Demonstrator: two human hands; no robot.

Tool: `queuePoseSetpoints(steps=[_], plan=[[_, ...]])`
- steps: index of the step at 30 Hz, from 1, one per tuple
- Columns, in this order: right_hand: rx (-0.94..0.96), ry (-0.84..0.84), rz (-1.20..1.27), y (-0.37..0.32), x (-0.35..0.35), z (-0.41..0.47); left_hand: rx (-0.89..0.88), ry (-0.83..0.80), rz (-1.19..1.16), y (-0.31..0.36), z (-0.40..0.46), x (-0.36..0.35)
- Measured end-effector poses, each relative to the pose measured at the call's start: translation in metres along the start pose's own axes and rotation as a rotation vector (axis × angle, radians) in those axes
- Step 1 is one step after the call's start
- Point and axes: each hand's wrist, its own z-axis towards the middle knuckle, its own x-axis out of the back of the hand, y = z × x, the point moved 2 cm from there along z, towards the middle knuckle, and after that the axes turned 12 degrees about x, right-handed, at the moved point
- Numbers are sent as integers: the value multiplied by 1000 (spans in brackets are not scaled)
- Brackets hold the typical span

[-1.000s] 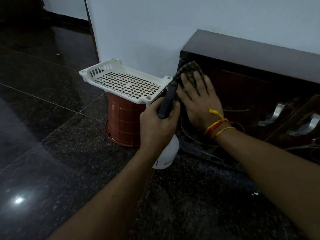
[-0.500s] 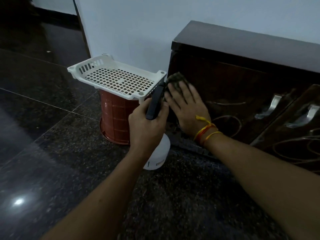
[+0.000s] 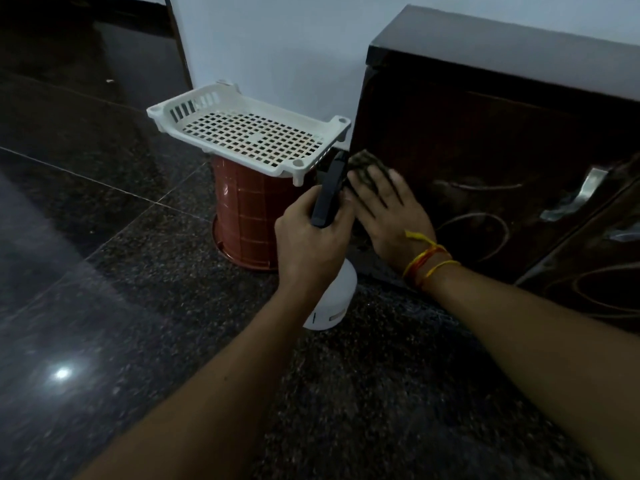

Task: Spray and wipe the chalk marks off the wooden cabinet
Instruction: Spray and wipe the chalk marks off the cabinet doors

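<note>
Several chalk loops still show pale on the wooden cabinet (image 3: 485,140), which stands on the dark stone floor (image 3: 104,271) against the wall; they lie on the door fronts to the right of the wiping hand, near the metal handle (image 3: 585,188). Over the last second the wiping has travelled down the cabinet's left front, from near the top edge to roughly mid-height, and the panel above the hand now looks free of marks, though the light is dim and I cannot be sure. By my reading, that corner is nearly done and the bulk of the job lies to the right.

The white slatted tray (image 3: 242,133) sits on the upturned red bin (image 3: 242,220) just beside the cabinet, as it did a second ago.

The spray bottle (image 3: 332,299) hangs upright by the cabinet's foot, its dark trigger head wrapped in the curled fingers of the left hand (image 3: 308,244), held as before rather than aimed at the chalk.

The right hand (image 3: 384,216) lies flat, fingers straight and blurred with motion, pressing the dark cloth (image 3: 363,161) against the wood; only the cloth's upper edge shows past the fingertips. The two hands are nearly touching.
</note>
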Motion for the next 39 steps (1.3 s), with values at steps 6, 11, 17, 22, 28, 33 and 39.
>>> queuePoseSetpoints(steps=[6,11,17,22,28,33,39], plan=[[-213,66,-15,21,3,34,22,51,35,-5,1,6],[-48,-104,-32,-12,-8,9,24,61,52,-6,1,12],[82,-328,33,-30,-18,-9,36,46,71,-13,-4,19],[-147,-48,-23,-16,-14,8,58,67,76,-16,-2,19],[125,-377,159,-69,-42,-17,42,56,70,-20,-1,24],[51,-293,101,-55,-38,-11,42,52,80,-20,0,29],[28,-292,133,-74,-47,-14,44,57,84,-20,1,31]])
